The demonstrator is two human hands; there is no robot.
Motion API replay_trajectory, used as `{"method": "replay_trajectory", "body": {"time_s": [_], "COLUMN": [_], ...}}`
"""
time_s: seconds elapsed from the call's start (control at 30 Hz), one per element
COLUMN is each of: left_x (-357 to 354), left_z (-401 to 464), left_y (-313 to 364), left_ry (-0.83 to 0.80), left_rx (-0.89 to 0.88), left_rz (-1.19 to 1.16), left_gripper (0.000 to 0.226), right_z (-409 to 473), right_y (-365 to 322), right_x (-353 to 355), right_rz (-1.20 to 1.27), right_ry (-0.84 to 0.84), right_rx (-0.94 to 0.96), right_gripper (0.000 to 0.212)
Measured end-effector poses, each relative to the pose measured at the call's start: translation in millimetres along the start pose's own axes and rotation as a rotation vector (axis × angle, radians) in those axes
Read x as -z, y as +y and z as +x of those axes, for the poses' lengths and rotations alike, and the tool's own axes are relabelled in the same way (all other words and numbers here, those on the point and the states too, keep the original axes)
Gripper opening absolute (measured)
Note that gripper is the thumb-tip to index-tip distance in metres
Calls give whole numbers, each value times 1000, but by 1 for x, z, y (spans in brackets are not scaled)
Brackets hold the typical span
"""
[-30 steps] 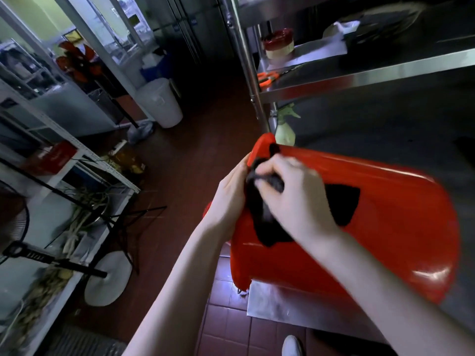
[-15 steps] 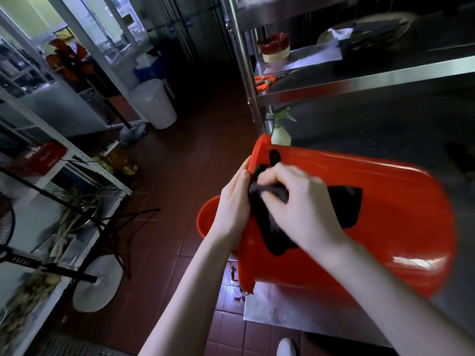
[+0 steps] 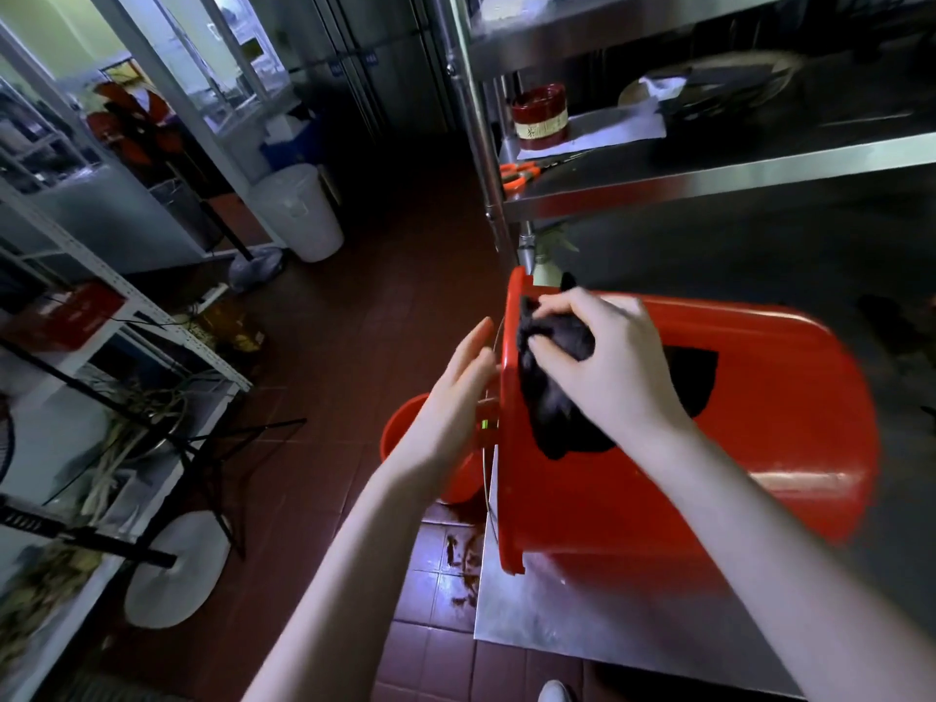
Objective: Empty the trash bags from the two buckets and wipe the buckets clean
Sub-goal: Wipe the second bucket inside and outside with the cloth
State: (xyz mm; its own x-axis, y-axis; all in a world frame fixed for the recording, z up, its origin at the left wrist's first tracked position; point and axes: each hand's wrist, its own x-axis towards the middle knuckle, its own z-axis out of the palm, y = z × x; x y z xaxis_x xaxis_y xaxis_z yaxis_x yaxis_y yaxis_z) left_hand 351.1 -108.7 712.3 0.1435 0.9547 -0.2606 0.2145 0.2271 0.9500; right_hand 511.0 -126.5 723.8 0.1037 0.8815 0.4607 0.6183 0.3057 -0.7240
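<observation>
A large red bucket lies on its side on a steel table, its rim facing left. My right hand grips a black cloth and presses it against the bucket's outer wall just behind the rim. Fingers straight, my left hand rests against the rim beside the wire handle. A second, smaller red bucket stands on the floor below, mostly hidden behind my left hand.
A steel shelf rack rises over the table, holding orange scissors and a red jar. A white lidded bin stands further down the red tile floor. White shelving and a fan base line the left side.
My right hand has slid the cloth up towards the top of the rim. My left hand has come off the cloth and opened flat against the rim. The second bucket shows more.
</observation>
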Motion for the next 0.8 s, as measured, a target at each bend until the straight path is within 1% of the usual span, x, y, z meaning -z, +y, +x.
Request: {"method": "replay_trajectory", "body": {"time_s": [0.03, 0.07, 0.1, 0.23, 0.33, 0.4, 0.47, 0.53, 0.57, 0.6, 0.7, 0.8], "left_x": [-2, -6, -12, -32, -32, -30, -29, -29, -28, -28, -25, -25], "left_z": [9, 13, 13, 9, 0, -5, -12, -15, -14, -14, -15, -14], "left_y": [11, 18, 24, 39, 20, 2, -5, -6, -6, -5, 3, 2], "left_ry": [2, 18, 37, 41, 62, 24, -1, -50, -74, -68, -12, -46], "left_rx": [77, 98, 102, 98, 10, -76, -138, -105, -96, -98, -95, -59], "left_rz": [-44, -58, -75, -85, -24, -36, -64, -124, -151, -143, -80, -102], "left_gripper": [38, 45, 50, 47, 51, 51, 54, 57, 59, 57, 42, 46], "right_z": [-13, -26, -38, -72, -63, -39, -7, 14, 14, 6, -39, -58], "right_y": [-3, -6, -9, -7, -3, 1, 6, 8, 8, 6, -1, 0], "right_x": [1, 2, 3, 4, 2, 0, -4, -6, -8, -8, -3, -4], "right_rz": [13, 32, 45, 0, -32, -51, -64, -86, -97, -106, -89, -101], "right_ry": [14, 23, 28, 46, 24, 7, 11, 3, -5, -11, -50, -37], "right_rx": [0, 3, 17, 154, 229, 202, 102, 23, 27, 58, 197, 297], "right_gripper": [34, 40, 42, 26, 20, 18, 19, 20, 20, 19, 17, 19]}}
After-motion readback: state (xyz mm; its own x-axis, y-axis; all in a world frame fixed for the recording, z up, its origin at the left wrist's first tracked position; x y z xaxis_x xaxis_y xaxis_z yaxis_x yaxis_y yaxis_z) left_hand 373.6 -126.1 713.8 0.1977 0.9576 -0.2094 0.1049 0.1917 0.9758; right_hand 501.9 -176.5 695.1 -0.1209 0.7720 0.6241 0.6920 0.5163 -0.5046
